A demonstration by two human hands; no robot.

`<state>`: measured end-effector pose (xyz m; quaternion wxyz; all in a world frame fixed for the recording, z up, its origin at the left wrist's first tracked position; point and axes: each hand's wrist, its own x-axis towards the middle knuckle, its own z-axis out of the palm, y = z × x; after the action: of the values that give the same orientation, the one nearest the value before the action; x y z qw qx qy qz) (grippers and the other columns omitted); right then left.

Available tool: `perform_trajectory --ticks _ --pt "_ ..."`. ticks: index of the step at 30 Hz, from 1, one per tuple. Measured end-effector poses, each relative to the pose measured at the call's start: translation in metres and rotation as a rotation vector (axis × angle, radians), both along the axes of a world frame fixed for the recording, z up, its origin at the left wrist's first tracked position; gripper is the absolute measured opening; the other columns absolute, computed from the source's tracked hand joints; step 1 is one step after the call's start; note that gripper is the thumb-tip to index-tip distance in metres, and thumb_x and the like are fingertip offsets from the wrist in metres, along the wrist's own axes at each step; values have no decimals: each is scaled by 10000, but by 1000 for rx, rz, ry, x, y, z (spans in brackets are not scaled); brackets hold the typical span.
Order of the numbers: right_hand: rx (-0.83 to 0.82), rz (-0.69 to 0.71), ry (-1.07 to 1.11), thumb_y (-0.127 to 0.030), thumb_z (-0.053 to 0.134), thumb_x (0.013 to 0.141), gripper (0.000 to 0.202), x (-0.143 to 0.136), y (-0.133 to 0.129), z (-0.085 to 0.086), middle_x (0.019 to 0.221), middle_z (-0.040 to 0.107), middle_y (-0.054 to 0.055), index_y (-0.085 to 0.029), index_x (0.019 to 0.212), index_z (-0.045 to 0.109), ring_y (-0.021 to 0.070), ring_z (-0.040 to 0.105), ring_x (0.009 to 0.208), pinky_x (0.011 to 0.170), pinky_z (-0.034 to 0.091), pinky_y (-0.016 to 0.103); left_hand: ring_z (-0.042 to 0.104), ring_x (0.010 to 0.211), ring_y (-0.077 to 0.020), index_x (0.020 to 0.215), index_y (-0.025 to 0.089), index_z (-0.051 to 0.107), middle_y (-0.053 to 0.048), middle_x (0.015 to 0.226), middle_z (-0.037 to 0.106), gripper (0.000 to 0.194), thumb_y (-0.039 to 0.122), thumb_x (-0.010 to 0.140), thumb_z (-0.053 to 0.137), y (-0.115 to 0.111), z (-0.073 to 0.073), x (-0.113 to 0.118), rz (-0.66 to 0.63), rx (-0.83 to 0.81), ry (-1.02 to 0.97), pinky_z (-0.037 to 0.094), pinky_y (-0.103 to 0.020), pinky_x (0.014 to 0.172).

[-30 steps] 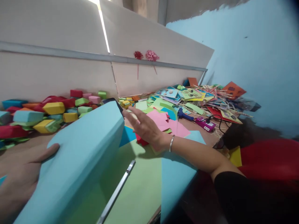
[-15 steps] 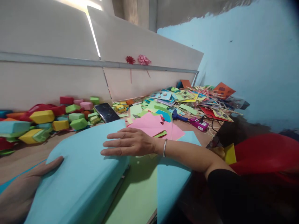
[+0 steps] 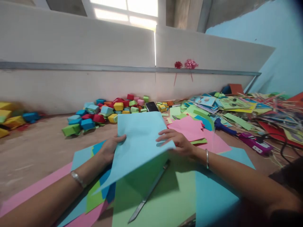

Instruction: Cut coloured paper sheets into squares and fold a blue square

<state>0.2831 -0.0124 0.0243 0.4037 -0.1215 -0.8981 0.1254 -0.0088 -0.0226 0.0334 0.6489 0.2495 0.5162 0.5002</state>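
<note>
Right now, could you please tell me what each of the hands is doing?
Left hand: closed on the light blue paper sheet, left edge.
Right hand: gripping the same sheet's right edge.

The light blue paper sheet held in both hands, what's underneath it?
Under the light blue paper sheet lie a light green paper sheet and a long metal blade; the blade's upper end is hidden beneath it.

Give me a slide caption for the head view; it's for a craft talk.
Both hands, left hand and right hand, hold a light blue paper sheet above a green sheet.
</note>
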Motion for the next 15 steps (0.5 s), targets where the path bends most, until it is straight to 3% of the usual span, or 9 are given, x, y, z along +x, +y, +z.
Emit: perform_trajectory --ticks 4,7,11,15 --pt "-407 -374 208 -536 654 896 339 -5 -4 2 1314 660 107 -228 851 787 266 599 1216 1043 475 449 707 578 -201 1005 129 668 -25 724 745 204 44 820 663 -1 0 -1 -26 60 -6 620 -332 606" --pt "-638 -424 288 -583 717 805 368 -7 -9 6 1339 633 115 -222 782 780 299 576 1245 1031 483 451 676 637 -140 1003 133 660 -5 802 714 103 184 914 668 -4 2 -2 -67 81 -25 596 -290 628" --pt "-938 -346 355 -626 751 736 445 -8 -12 10 966 720 94 -205 880 755 247 657 911 801 551 394 699 748 -154 969 125 683 -37 889 729 221 342 945 651 -8 4 -1 -153 85 -43 604 -320 695" --pt "-921 -485 412 -660 765 674 505 -9 -13 10 717 612 40 -169 734 668 170 542 669 594 469 302 745 772 -255 853 141 746 -78 837 791 208 299 734 810 -9 0 3 -226 190 -51 619 -364 719"
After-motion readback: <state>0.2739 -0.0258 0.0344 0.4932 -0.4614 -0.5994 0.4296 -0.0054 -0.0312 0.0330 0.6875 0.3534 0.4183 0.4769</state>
